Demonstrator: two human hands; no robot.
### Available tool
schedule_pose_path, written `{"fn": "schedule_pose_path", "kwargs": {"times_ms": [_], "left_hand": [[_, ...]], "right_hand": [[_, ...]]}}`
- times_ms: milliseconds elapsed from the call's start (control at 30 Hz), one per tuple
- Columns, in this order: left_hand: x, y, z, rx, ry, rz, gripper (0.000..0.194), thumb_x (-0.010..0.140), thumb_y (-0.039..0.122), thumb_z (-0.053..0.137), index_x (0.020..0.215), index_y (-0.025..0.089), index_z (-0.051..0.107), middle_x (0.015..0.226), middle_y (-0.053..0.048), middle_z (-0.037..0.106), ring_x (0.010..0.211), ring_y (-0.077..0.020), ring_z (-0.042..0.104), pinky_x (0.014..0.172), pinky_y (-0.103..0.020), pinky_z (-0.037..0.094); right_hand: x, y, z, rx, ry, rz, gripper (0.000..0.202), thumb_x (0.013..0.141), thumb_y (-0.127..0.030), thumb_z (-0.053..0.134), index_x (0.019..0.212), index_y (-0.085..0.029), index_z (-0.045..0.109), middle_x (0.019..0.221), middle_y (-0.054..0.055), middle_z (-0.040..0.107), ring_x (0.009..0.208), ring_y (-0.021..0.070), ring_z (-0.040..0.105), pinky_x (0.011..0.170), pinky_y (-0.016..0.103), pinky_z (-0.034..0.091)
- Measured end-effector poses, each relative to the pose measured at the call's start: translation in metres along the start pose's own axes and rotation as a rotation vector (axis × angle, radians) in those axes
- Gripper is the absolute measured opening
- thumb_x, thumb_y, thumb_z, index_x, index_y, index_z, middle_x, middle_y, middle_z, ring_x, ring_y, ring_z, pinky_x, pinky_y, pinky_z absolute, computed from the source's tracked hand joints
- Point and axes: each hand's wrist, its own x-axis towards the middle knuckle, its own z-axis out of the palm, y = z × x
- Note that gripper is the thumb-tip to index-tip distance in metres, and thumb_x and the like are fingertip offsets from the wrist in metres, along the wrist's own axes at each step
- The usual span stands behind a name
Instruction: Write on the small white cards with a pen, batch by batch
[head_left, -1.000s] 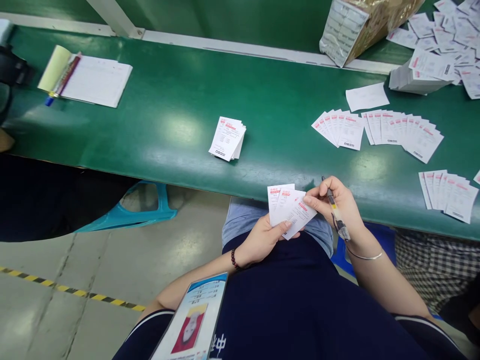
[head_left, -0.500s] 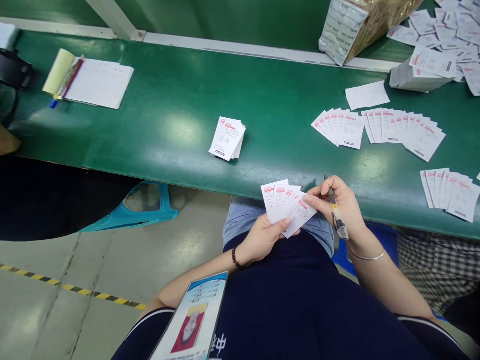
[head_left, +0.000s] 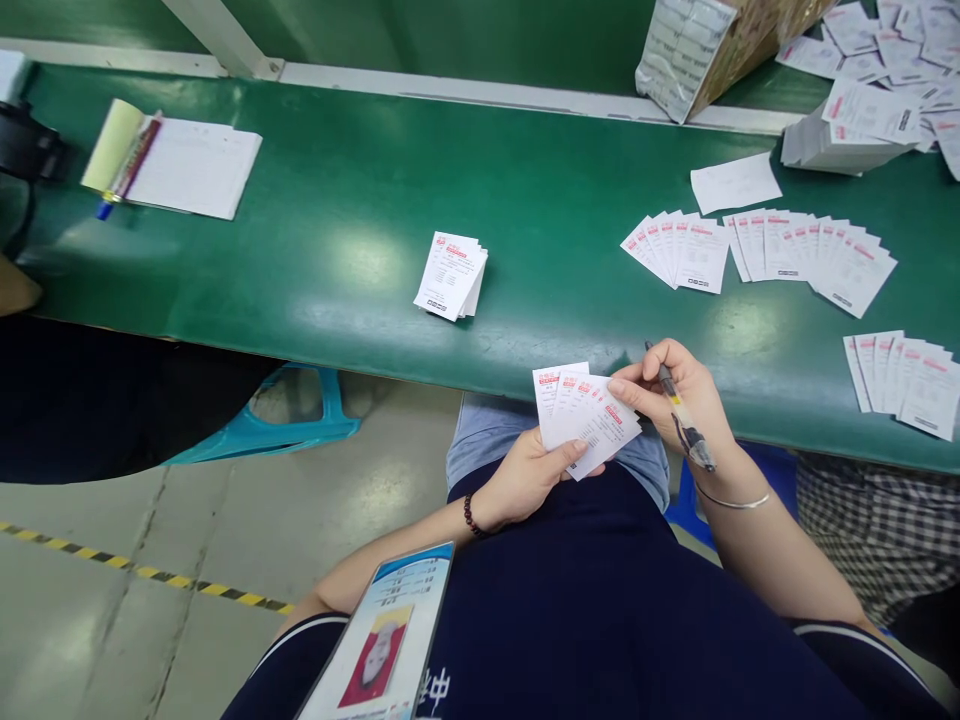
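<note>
Over my lap, at the front edge of the bench, my left hand [head_left: 541, 462] grips a small fan of printed cards [head_left: 589, 415], its thumb pressed on the lowest one. My right hand [head_left: 679, 392] pinches near the upper right edge of the fan with thumb and forefinger; a pen [head_left: 681, 410] is tucked across the same hand, pointing down toward the wrist. A squared stack of similar cards [head_left: 450, 278] lies on the bench beyond my left hand. To the right, fanned cards [head_left: 699, 252] lie in groups, with another fan [head_left: 904, 380] nearer the edge.
On the green bench [head_left: 337, 220], a notepad [head_left: 191, 165] with pens lies at left. At the far right stand a card block [head_left: 832, 145], loose cards [head_left: 900, 50] and a wrapped box [head_left: 694, 60]. A blue stool [head_left: 300, 430] and another person's dark clothing [head_left: 112, 400] are at left.
The fan of cards has shifted slightly right, and its cards sit closer together. My right thumb now lies at the fan's upper edge, and the pen has swung a little in that hand.
</note>
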Motion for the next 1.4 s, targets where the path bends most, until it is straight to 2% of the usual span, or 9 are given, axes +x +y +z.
{"fn": "schedule_pose_path", "kwargs": {"times_ms": [733,967,1133,1400], "left_hand": [[0.002,-0.003,-0.005,0.056,-0.009,-0.031,0.047,0.077,0.042,0.076,0.112,0.013,0.068,0.111,-0.014,0.072,0.091,-0.0250,0.071,0.092,-0.046,0.054],[0.002,0.000,-0.001,0.004,-0.007,-0.020,0.046,0.076,0.040,0.078,0.112,0.013,0.069,0.112,-0.014,0.071,0.098,-0.0283,0.069,0.094,-0.049,0.054],[0.002,0.001,-0.001,-0.050,0.026,-0.004,0.045,0.075,0.036,0.079,0.112,0.014,0.068,0.121,-0.013,0.068,0.104,-0.0299,0.067,0.094,-0.051,0.054],[0.002,0.002,0.002,-0.043,0.016,0.040,0.042,0.077,0.037,0.077,0.112,0.016,0.069,0.119,-0.012,0.069,0.108,-0.0311,0.066,0.094,-0.051,0.054]], "right_hand": [[0.004,-0.001,0.001,-0.031,0.025,0.015,0.046,0.067,-0.039,0.084,0.074,-0.024,0.041,0.076,0.000,0.073,0.056,0.0134,0.061,0.045,0.025,0.046],[0.005,-0.001,0.001,-0.031,0.012,0.016,0.046,0.067,-0.041,0.083,0.073,-0.024,0.041,0.076,0.001,0.073,0.057,0.0142,0.063,0.046,0.025,0.048],[-0.002,0.001,-0.003,-0.017,-0.005,0.033,0.044,0.068,-0.038,0.083,0.075,-0.024,0.042,0.074,-0.001,0.072,0.057,0.0127,0.062,0.050,0.025,0.050],[-0.006,0.005,-0.007,-0.003,0.022,0.051,0.042,0.067,-0.033,0.084,0.074,-0.023,0.044,0.072,-0.002,0.071,0.057,0.0116,0.060,0.050,0.024,0.048]]}}
